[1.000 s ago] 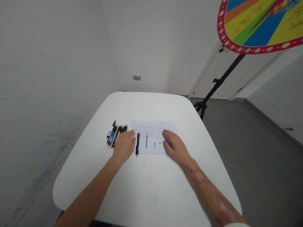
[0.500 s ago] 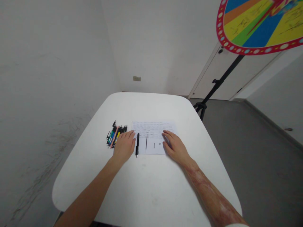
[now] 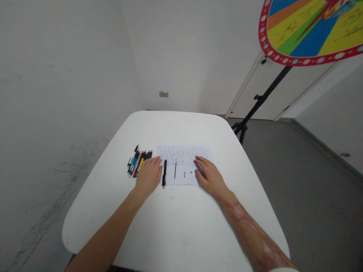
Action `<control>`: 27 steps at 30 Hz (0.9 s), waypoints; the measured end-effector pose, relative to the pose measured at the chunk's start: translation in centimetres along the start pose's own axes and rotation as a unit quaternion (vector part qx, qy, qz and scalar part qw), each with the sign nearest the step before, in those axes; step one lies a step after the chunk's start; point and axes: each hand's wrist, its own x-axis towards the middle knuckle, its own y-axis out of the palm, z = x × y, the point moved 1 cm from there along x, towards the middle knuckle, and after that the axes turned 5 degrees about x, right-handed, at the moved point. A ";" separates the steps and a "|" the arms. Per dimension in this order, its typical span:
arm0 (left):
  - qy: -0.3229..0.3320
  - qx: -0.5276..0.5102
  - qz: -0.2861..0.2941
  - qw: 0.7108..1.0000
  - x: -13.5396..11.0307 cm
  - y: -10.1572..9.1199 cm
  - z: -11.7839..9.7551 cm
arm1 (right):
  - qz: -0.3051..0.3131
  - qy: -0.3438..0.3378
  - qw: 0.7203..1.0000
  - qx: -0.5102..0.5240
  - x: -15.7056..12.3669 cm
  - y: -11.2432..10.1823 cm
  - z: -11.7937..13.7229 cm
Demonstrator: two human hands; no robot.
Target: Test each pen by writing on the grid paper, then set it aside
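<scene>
My left hand [image 3: 149, 173] lies flat with its fingers stretched out, between a bunch of pens [image 3: 138, 163] and a black pen [image 3: 164, 173]. A sheet of paper [image 3: 181, 151] with handwritten lines lies between my two hands. On its lower part are a thin dark pen refill [image 3: 175, 170], a small spring-like piece [image 3: 184, 174] and a tiny grey part [image 3: 191, 172]. My right hand [image 3: 209, 175] rests on the sheet's right side, thumb and fingers apart, holding nothing. The black pen lies along the paper's left part, close to my left thumb.
Everything lies on a white table [image 3: 181, 226] with rounded corners. Walls stand to the left and behind it. At the right, a colourful prize wheel [image 3: 300, 34] stands on a black tripod [image 3: 255, 105] before a white door [image 3: 263, 90].
</scene>
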 end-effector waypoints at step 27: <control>0.053 -0.041 -0.016 0.998 2.2 -3.8 -3.7 | 0.042 -0.092 0.995 0.009 1.9 -1.5 4.2</control>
